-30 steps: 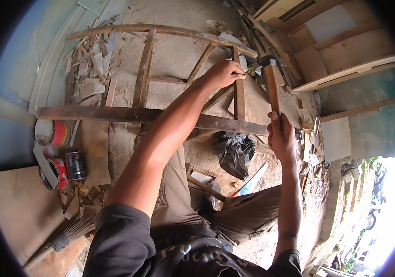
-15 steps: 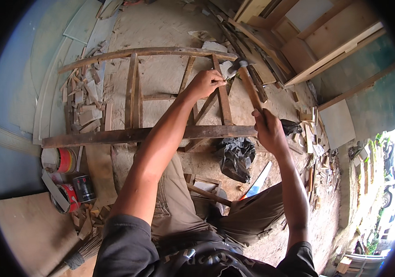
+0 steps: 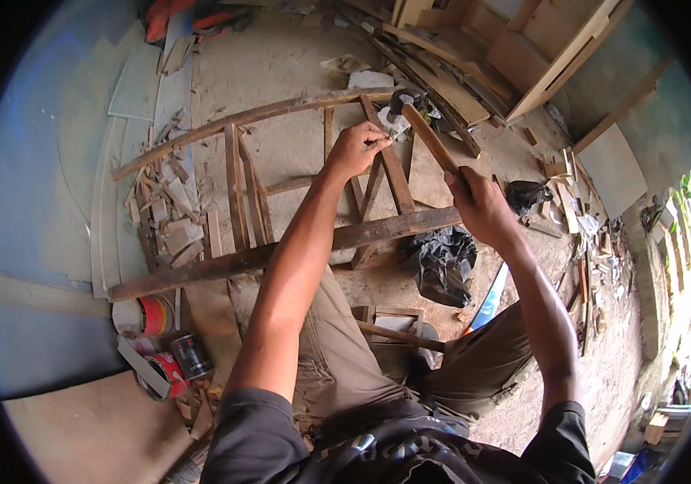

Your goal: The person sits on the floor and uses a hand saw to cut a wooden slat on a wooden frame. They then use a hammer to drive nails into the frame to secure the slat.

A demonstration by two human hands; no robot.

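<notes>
My right hand (image 3: 484,203) is wrapped round the wooden handle of a hammer (image 3: 430,139). The hammer's dark head is raised at the far end, just beyond my left fingertips. Thumb and fingers of my left hand (image 3: 356,152) are pinched together beside a slanting wooden crosspiece (image 3: 394,173); what they hold is too small to make out. The crosspiece belongs to a ladder-like wooden frame (image 3: 240,260), with a curved far rail, a straight near rail and several bars between. My left forearm passes over the near rail and hides part of it.
A black plastic bag (image 3: 444,270) and a handsaw (image 3: 490,298) lie near my knee. Paint cans (image 3: 192,356) stand at the left, below heaped wood scraps (image 3: 172,214). A wooden cabinet (image 3: 523,60) stands at the far right, beside long boards (image 3: 442,85).
The view has turned, so the frame and surroundings appear tilted. The hammer's head now shows farther left, closer above my left fingertips. Both hands keep their grips.
</notes>
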